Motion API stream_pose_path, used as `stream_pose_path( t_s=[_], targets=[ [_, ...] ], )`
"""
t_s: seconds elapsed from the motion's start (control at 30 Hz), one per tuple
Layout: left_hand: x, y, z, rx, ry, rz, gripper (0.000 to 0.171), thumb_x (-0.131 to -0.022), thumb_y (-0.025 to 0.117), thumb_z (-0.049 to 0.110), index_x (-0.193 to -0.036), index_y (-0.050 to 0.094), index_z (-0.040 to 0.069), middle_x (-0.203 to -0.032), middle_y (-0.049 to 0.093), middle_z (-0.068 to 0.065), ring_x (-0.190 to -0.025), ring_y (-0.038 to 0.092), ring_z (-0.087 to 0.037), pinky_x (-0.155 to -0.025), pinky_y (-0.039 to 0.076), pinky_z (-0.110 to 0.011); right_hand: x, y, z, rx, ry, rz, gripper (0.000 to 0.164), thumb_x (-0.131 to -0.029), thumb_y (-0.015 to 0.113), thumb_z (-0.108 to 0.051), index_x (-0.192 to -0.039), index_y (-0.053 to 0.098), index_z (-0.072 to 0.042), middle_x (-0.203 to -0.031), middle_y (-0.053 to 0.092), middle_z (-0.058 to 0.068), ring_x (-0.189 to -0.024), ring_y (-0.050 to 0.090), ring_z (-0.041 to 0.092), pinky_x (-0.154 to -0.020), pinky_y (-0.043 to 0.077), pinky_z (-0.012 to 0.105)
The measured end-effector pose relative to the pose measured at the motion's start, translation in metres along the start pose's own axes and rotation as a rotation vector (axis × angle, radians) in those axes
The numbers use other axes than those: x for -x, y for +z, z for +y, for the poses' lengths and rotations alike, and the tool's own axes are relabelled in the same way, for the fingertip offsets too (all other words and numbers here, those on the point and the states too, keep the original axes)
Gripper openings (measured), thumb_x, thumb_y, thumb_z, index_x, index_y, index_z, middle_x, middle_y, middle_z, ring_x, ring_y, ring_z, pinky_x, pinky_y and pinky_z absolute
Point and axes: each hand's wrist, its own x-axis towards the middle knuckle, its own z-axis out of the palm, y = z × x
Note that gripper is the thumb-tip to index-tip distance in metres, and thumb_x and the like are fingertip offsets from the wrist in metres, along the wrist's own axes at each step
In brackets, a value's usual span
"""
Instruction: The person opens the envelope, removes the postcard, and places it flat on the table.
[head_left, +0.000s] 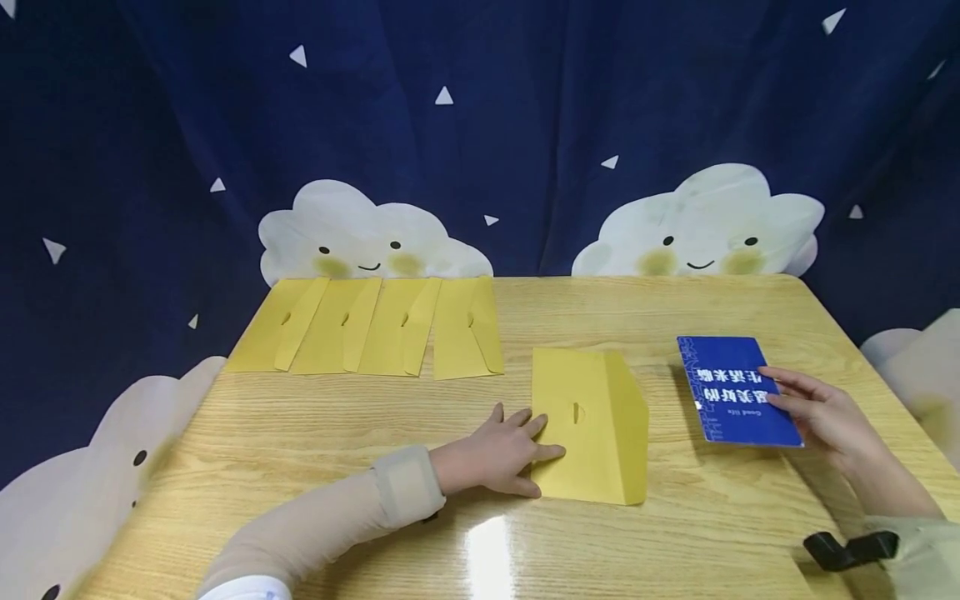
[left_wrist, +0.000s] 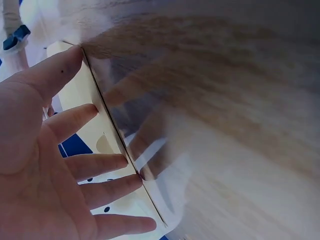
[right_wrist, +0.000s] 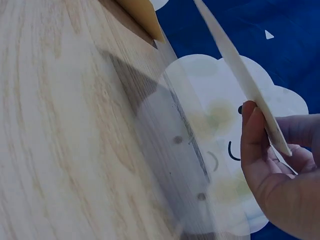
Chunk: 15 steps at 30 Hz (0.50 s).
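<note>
A yellow envelope lies on the table with its flap folded out to the right. Across its left edge rests my left hand, fingers spread and straight; in the left wrist view the fingertips are right at that edge. On the right, my right hand pinches the right side of a blue card with white lettering that reads upside down. The right wrist view shows this card edge-on, above the tabletop, between thumb and fingers.
Several yellow envelopes lie side by side along the back left of the wooden table. Behind the table hangs a dark blue curtain with white clouds and triangles. A black strap sticks out at the right wrist.
</note>
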Motion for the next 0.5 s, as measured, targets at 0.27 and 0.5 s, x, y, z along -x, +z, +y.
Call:
stream_pose_path(
  t_s=[0.27, 0.5],
  targets=[
    [-0.016, -0.002, 0.002, -0.013, 0.012, 0.002, 0.064, -0.082, 0.056, 0.056, -0.139, 0.038, 0.034, -0.14, 0.036, -0.011, -0.127, 0.035, -0.032, -0.092, 0.036, -0.056, -0.006, -0.011, 0.003, -0.006, 0.0, 0.06, 0.03, -0.087, 0.059, -0.002, -0.101, 0.07, -0.026, -0.087, 0.06, -0.007, -0.071, 0.063, 0.01, -0.058, 0.052, 0.027],
    [-0.033, -0.006, 0.005, -0.022, -0.003, -0.033, 0.065, -0.082, 0.055, 0.057, -0.139, 0.036, 0.035, -0.142, 0.033, -0.011, -0.129, 0.032, -0.032, -0.095, 0.034, -0.054, -0.008, -0.013, 0.0, -0.024, 0.003, 0.061, 0.031, -0.087, 0.057, -0.001, -0.098, 0.071, -0.026, -0.085, 0.061, -0.007, -0.07, 0.063, 0.01, -0.057, 0.052, 0.027]
  ],
)
